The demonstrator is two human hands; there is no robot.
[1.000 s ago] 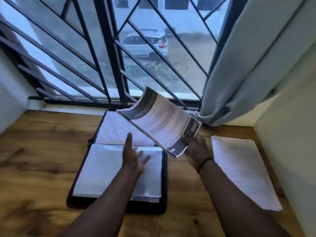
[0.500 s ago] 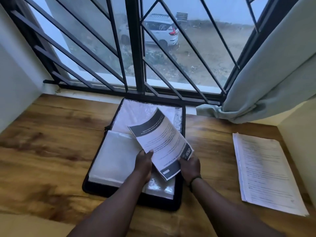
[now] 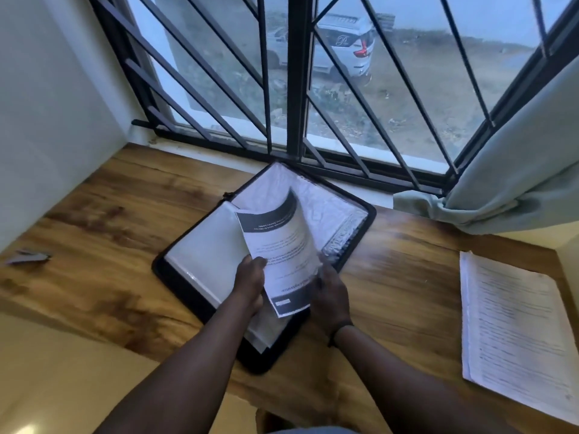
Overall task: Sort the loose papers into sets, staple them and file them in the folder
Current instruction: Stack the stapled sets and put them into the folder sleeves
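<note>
A black folder (image 3: 175,278) with clear plastic sleeves lies open on the wooden table in front of the window. Over its near right part I hold a stapled paper set (image 3: 283,245) with dark bands at its top and bottom; its far end curls upward. My left hand (image 3: 249,285) grips the set's left edge, thumb on the page. My right hand (image 3: 330,292) holds the set's near right edge from beneath. The sleeve under the set is mostly hidden.
A stack of printed papers (image 3: 513,330) lies at the table's right end. A small grey stapler (image 3: 28,256) sits far left near the wall. A barred window (image 3: 294,89) runs along the back, with a pale curtain (image 3: 517,170) bunched at the right.
The paper set has come down from mid-air onto the near right part of the folder. My left hand moved from the sleeve onto the set's left edge. The view shifted left.
</note>
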